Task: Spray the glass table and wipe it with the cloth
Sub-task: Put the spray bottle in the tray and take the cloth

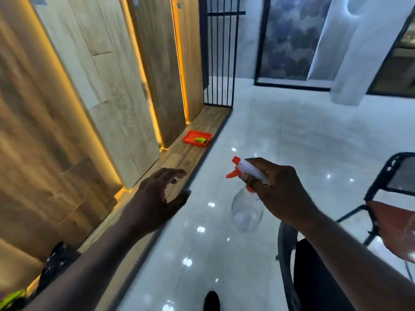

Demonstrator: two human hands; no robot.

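Observation:
My right hand (pixel 277 191) grips the neck of a clear spray bottle (pixel 247 209) with a white head and orange trigger and nozzle, pointing left. The bottle hangs above the glossy floor. My left hand (pixel 159 196) is stretched forward with fingers spread and holds nothing. Farther off, a yellow-green cloth (pixel 200 140) lies in an orange tray (pixel 187 139) on the wooden ledge by the wall. At the right edge a dark-framed glass table (pixel 402 176) shows only partly.
Wooden wall panels (pixel 78 108) with orange light strips run along the left. A black barred gate (pixel 221 59) stands at the ledge's far end. A white tiled floor (pixel 292 131) spreads ahead. A dark chair frame with an orange seat (pixel 395 230) sits at the right.

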